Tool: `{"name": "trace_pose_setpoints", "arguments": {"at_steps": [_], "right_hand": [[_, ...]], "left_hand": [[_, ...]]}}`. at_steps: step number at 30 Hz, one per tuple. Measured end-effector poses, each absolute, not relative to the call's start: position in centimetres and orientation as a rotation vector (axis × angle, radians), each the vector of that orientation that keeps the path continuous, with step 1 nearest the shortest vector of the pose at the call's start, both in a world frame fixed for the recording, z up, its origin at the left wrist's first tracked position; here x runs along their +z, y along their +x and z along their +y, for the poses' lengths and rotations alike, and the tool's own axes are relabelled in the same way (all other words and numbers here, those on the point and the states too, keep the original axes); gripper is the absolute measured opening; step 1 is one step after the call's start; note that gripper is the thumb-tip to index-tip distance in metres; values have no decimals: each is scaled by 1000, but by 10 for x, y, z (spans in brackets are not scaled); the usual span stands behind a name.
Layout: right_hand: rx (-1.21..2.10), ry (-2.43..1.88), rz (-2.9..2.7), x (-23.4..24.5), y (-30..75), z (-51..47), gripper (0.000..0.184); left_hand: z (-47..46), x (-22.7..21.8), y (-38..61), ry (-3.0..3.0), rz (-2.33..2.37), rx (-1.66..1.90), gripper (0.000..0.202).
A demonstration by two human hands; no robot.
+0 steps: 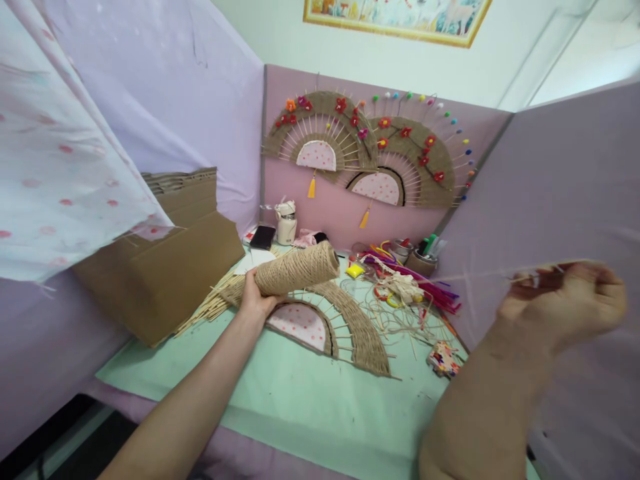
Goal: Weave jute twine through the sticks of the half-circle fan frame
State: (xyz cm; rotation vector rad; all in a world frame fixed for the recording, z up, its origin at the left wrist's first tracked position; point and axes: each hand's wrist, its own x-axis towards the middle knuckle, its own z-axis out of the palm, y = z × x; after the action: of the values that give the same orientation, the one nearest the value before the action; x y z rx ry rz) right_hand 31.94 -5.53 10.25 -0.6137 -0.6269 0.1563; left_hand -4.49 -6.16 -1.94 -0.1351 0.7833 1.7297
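My left hand (256,300) grips a large spool of jute twine (297,268) from below, holding it tilted over the table. From the spool a thin strand runs far to the right, to my right hand (570,297). Those fingers are closed on the strand, with the hand raised at the right side, slightly blurred. Under the spool lies a half-round woven fan (370,333) with thin stick ribs and a pink-dotted white centre (303,325). The spool and my left hand hide part of its left side.
Brown cardboard (180,273) stands at left beside a bundle of thin sticks (210,307). A phone (263,237) and a white bottle (286,223) sit at the back. Coloured craft stems (440,293) lie right. Two decorated fans (320,110) hang on the pink panel.
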Motion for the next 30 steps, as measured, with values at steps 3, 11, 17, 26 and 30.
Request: {"name": "trace_pose_setpoints", "arguments": {"at_steps": [3, 11, 17, 26, 30], "right_hand": [[67, -795, -416, 90, 358, -37, 12], [-343, -1403, -815, 62, 382, -7, 10], [69, -1381, -1855, 54, 277, -7, 27], [1114, -710, -2217, -1, 138, -23, 13], [1184, -837, -1641, 8, 164, -3, 19]], "left_hand": [[-62, -19, -46, -146, 771, 1730, 13], [-60, -21, -48, -114, 673, 1672, 19], [-61, -19, -45, -64, 686, 1661, 19], [-62, -17, -43, 19, 637, 1643, 22], [-63, -17, -42, 57, 676, 1637, 23]]}}
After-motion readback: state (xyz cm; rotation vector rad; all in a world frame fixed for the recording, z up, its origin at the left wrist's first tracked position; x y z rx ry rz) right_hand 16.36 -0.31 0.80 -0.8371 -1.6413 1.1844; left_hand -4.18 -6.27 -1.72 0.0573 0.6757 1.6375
